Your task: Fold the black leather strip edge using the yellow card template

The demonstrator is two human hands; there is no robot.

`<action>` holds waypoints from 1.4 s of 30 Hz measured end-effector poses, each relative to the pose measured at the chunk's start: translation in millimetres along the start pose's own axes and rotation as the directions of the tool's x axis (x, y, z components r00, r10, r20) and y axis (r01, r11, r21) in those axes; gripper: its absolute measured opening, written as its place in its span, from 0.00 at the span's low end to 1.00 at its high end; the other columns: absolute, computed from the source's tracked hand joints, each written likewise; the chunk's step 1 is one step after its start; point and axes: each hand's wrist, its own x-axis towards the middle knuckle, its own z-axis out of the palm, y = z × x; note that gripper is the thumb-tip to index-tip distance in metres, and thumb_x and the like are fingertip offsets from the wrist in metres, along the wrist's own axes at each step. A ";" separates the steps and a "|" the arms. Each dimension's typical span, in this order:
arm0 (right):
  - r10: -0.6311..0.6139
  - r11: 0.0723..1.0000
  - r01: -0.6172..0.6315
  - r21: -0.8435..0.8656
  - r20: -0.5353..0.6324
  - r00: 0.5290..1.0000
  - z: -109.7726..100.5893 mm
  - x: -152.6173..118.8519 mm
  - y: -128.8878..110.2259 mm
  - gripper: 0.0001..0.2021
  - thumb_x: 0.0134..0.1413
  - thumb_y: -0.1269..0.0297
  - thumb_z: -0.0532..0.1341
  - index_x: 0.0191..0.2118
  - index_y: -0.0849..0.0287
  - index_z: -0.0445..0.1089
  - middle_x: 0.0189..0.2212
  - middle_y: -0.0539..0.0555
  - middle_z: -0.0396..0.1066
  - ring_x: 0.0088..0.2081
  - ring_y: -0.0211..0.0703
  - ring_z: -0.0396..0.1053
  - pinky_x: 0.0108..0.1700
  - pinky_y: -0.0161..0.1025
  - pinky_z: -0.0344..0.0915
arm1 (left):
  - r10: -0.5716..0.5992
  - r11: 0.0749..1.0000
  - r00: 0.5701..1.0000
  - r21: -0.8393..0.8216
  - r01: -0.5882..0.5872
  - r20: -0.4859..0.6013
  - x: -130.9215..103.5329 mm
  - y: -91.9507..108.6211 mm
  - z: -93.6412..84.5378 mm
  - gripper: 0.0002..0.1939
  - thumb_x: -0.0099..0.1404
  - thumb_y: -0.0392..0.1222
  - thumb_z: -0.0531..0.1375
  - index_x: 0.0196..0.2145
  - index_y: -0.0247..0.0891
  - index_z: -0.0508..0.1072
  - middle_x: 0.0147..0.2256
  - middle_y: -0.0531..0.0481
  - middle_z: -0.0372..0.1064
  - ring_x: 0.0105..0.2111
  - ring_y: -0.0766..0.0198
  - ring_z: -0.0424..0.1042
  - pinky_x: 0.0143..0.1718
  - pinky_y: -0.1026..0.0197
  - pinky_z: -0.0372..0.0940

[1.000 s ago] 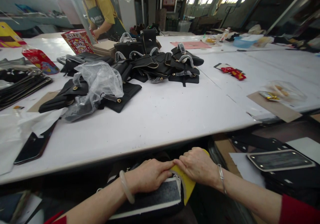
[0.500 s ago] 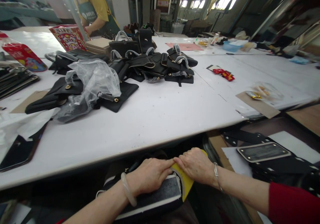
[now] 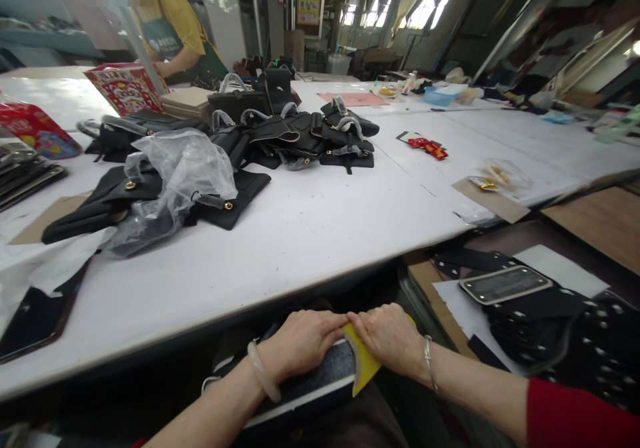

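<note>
Low in front of me, below the table edge, lies a black bag [image 3: 300,398] with a grey panel and white edging. My left hand [image 3: 307,341] is closed on its upper edge, the fingertips reaching the yellow piece. My right hand [image 3: 390,335] is closed around a stiff-looking yellow piece [image 3: 366,368], whose curved edge lies against the bag's end. The two hands meet at the fingertips along the top. The fingers' undersides and the bag's far side are hidden.
Black handbags [image 3: 295,131] and a clear plastic bag [image 3: 185,175] lie on the white table [image 3: 320,228]. A tablet-like dark object [image 3: 45,321] is at left. Black parts [image 3: 535,321] and a framed grey plate [image 3: 505,284] lie at right. A co-worker [image 3: 175,28] stands across the table.
The view has turned slightly right, so the table things shift left. Both hands keep their grip, and the yellow piece sits slightly lower and covers more of the bag's end.
</note>
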 end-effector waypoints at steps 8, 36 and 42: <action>0.062 0.998 -0.061 0.025 -0.033 0.998 -0.1 -14.9 -14.8 0.25 0.72 0.61 0.42 0.33 0.58 0.74 0.27 0.58 0.77 0.29 0.55 0.76 0.27 0.40 0.56 | -0.011 0.988 0.999 -0.153 0.019 0.051 0.4 -5.9 -8.2 0.21 0.72 0.50 0.47 0.49 0.44 0.76 0.42 0.51 0.77 0.41 0.59 0.73 0.44 0.62 0.65; 0.191 -0.459 -0.115 0.881 0.225 0.956 41.5 -25.9 -24.6 0.35 0.47 0.31 0.60 0.48 0.55 0.59 0.23 0.41 0.48 0.22 0.33 0.45 0.26 0.33 0.47 | -0.132 0.928 0.986 -0.337 0.159 0.103 17.6 -3.7 0.2 0.14 0.59 0.45 0.54 0.23 0.36 0.73 0.19 0.57 0.53 0.21 0.68 0.51 0.23 0.63 0.49; 0.385 -0.222 -0.012 0.975 0.099 0.918 59.5 0.7 -34.3 0.35 0.33 0.27 0.65 0.31 0.59 0.64 0.26 0.48 0.60 0.32 0.41 0.57 0.37 0.40 0.56 | -0.046 0.936 0.990 -0.339 0.090 0.135 21.5 -4.9 7.1 0.14 0.60 0.42 0.50 0.25 0.36 0.72 0.21 0.56 0.52 0.22 0.68 0.49 0.23 0.64 0.49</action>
